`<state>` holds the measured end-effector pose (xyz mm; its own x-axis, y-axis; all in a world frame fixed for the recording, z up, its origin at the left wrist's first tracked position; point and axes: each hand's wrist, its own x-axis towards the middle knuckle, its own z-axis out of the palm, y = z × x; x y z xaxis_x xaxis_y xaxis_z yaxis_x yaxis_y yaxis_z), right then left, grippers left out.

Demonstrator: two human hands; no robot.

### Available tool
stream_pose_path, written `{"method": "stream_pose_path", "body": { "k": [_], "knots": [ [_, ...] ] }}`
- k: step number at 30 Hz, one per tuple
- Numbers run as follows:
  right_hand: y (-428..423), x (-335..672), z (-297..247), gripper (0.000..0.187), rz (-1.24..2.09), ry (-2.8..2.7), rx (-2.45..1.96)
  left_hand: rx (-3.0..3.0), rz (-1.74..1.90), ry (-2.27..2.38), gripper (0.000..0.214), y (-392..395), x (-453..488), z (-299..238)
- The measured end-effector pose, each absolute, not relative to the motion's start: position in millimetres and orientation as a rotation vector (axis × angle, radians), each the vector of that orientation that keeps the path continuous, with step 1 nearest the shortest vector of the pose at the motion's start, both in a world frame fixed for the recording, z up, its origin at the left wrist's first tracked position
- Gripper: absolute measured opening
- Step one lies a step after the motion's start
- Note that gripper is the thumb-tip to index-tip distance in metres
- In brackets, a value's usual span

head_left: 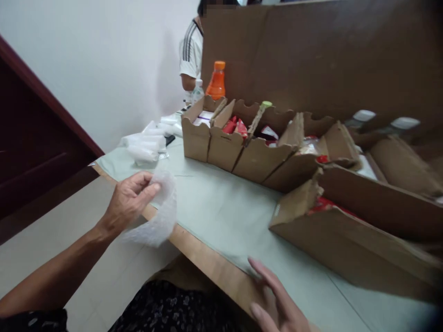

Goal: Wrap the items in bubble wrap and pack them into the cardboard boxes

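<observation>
My left hand (133,193) pinches a strip of clear bubble wrap (162,223) near the table's front edge. The wrap curls down past that edge and hangs over the floor. Over the near side of the table, my right hand (277,299) has its fingers apart and nothing in them. Beyond my left hand, rolled pieces of bubble wrap (143,143) lie in a pile at the table's far left corner. A long cardboard box (321,235) with red packets inside stands ahead of my right hand.
Several open cardboard bins (224,150) with small packets line the back of the pale green tabletop (214,198). Behind them are an orange bottle (217,83) and a tall cardboard panel (311,55). A person in a white sleeve (190,50) is beyond the table.
</observation>
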<state>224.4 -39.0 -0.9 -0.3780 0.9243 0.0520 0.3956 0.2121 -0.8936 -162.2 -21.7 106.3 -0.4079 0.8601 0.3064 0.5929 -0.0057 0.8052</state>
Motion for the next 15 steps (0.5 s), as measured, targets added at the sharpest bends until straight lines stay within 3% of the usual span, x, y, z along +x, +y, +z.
{"method": "stream_pose_path", "body": {
  "k": [4,8,12,15],
  "knots": [
    [-33.4,181.5,19.1,0.107,1.362,-1.66,-0.999,1.595,1.253,1.696,0.016,-13.4,-85.3,102.7],
    [-39.6,162.6,17.3,0.132,1.624,-1.277,-0.848,1.843,1.322,1.6,0.01,1.5,-26.9,80.1],
    [-52.7,170.6,6.9,0.128,1.671,-1.05,-0.959,1.759,1.33,1.6,0.01,4.4,3.5,63.7],
    [-52.0,186.7,2.7,0.099,1.504,-1.015,-1.231,1.44,1.198,1.477,0.042,4.7,6.2,56.5]
  ]
}}
